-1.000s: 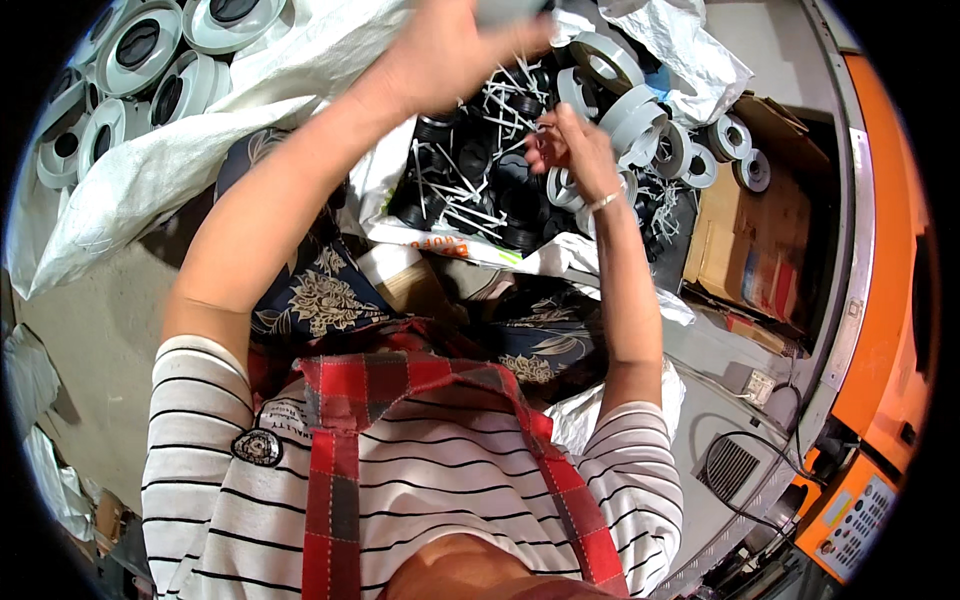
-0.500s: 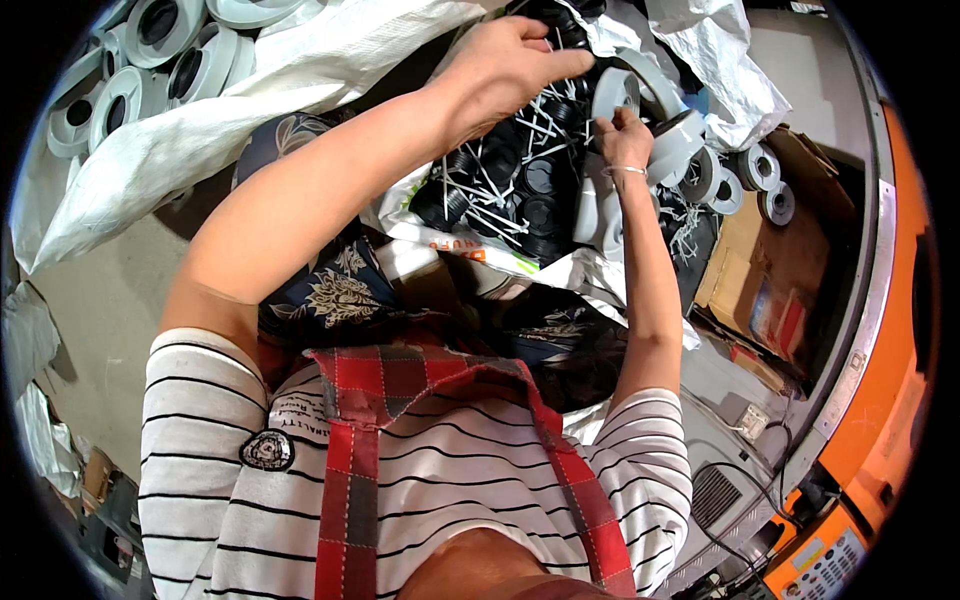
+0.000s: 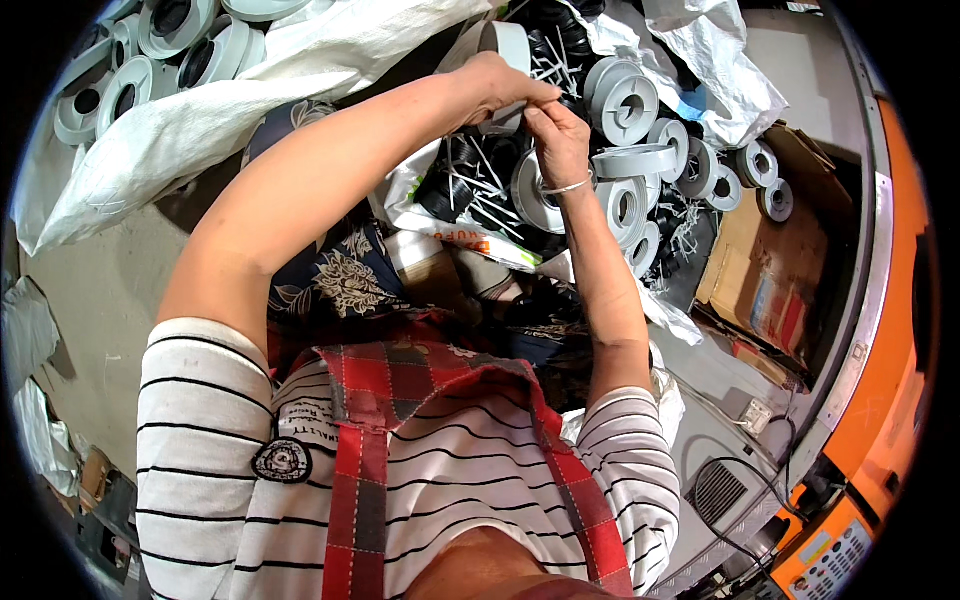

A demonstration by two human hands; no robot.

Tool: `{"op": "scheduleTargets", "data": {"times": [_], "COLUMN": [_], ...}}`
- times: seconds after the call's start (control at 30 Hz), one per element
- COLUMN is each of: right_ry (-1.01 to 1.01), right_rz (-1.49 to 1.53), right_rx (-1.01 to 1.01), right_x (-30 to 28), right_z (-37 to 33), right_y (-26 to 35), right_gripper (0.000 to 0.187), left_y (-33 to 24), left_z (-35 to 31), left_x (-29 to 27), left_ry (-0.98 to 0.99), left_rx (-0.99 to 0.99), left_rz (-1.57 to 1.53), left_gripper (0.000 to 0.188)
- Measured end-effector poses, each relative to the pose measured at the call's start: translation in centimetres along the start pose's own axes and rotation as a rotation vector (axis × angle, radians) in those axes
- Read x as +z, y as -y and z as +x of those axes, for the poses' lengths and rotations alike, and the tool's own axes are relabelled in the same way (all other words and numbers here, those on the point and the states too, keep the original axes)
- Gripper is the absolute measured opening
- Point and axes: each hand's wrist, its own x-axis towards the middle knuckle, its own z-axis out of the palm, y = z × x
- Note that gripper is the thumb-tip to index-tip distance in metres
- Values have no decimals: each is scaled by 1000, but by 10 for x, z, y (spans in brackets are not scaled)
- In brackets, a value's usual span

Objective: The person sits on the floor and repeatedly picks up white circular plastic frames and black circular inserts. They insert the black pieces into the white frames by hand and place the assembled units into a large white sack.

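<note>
My left hand (image 3: 497, 88) is wrapped round a light grey plastic spool (image 3: 513, 47), parts of which show above and below the hand. Close against its fingertips is my right hand (image 3: 562, 142), its thumb and fingers pinched together; whatever is between them is too small or hidden to name. Below the right wrist lies another grey spool (image 3: 533, 192), partly covered by the hand. Under both hands are black round ribbed pieces (image 3: 452, 190) with thin white strips among them, on a printed white bag (image 3: 415, 212).
Several grey spools (image 3: 628, 105) are heaped to the right, beside an open cardboard box (image 3: 745, 265). More large grey spools (image 3: 130, 95) sit at the far left by a white woven sack (image 3: 190, 140). An orange machine (image 3: 890, 340) stands along the right edge.
My right hand has moved left from the grey spools to meet my left hand, which has come slightly down. A spool is now in my left hand, and other spools at right have shifted.
</note>
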Motion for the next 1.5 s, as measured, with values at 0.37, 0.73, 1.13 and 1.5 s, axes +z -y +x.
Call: {"op": "scheduleTargets", "data": {"times": [0.37,0.73,1.13,1.5], "right_ry": [263,-274,143,-89], "right_rz": [-1463,-640,-1254,-880], "right_rx": [69,49,-580,-251], "right_x": [-40,-41,-17,-20], "right_z": [8,-25,-52,-55], "right_y": [-96,85,112,88], "right_gripper": [26,29,80,78], "left_y": [-22,-28,-34,-28], "left_z": [1,-39,-56,-64], "left_x": [-8,11,-2,8], "left_ry": [-247,374,503,540], "left_rx": [429,106,72,216], "left_rz": [144,-302,-140,-216], "left_gripper": [49,42,44,43]}}
